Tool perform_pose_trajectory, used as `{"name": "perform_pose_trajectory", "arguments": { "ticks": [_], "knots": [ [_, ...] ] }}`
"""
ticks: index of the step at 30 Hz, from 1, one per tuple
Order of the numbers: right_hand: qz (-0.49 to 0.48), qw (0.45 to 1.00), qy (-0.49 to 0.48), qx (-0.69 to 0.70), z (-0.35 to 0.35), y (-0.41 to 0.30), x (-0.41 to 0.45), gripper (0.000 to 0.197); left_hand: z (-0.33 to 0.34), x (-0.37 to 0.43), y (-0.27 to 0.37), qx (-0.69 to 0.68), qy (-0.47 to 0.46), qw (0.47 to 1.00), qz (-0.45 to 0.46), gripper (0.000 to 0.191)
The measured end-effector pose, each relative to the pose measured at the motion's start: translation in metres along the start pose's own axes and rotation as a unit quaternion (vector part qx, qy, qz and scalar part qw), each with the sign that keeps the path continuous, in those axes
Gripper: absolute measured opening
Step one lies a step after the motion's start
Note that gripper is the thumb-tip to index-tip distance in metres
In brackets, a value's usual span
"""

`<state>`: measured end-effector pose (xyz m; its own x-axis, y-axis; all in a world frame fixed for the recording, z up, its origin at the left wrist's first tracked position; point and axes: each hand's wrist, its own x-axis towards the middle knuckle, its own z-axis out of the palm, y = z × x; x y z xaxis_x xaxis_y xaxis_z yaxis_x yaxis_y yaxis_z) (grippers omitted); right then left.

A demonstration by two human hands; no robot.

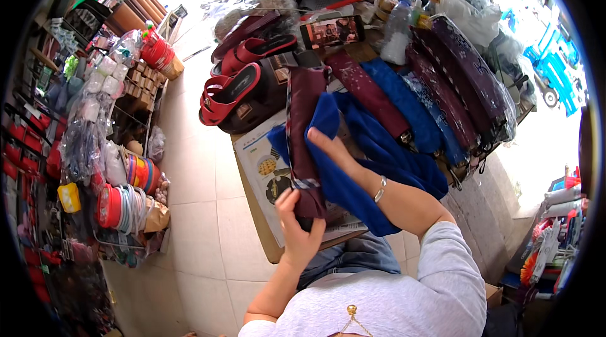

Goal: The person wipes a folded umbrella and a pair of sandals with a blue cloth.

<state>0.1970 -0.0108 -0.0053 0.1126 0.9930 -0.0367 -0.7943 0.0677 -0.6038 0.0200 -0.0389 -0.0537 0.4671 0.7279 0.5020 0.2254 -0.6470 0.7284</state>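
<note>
A folded maroon umbrella [304,119] with checked trim lies lengthwise before me over the table's front. My left hand [299,230] grips its near end, thumb and fingers around the dark tip. Bunched in my right hand [334,150] is a blue cloth [397,162], pressed to the umbrella's right side; the cloth hides most of those fingers. More of the cloth spreads to the right and shows left of the umbrella. Under them is a printed sheet [258,147]. Several folded umbrellas [371,95], maroon, blue and purple, lie in a row at the right.
Red sandals [234,95] sit on a dark bag at the table's left. A phone [333,32] showing a video stands behind, near a plastic bottle [396,29]. Plastic-wrapped goods pile up at the back. Shelves of goods [137,166] stand left across the tiled floor [194,195].
</note>
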Motion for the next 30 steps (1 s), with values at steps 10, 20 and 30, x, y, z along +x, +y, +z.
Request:
{"name": "perform_pose_trajectory", "arguments": {
  "ticks": [10,20,30],
  "knots": [
    [0.073,0.984,-0.083,-0.139,-0.005,0.028,-0.007,0.047,-0.075,0.029,-0.025,0.04,-0.084,0.994,-0.065,0.083],
    [0.067,0.882,-0.319,-0.342,0.012,0.016,-0.014,0.066,-0.1,0.078,-0.017,-0.522,0.156,0.832,-0.105,0.074],
    [-0.095,0.971,-0.074,-0.205,-0.003,0.025,-0.016,0.034,-0.087,0.081,-0.002,-0.561,0.325,0.755,-0.098,0.051]
  ]
}}
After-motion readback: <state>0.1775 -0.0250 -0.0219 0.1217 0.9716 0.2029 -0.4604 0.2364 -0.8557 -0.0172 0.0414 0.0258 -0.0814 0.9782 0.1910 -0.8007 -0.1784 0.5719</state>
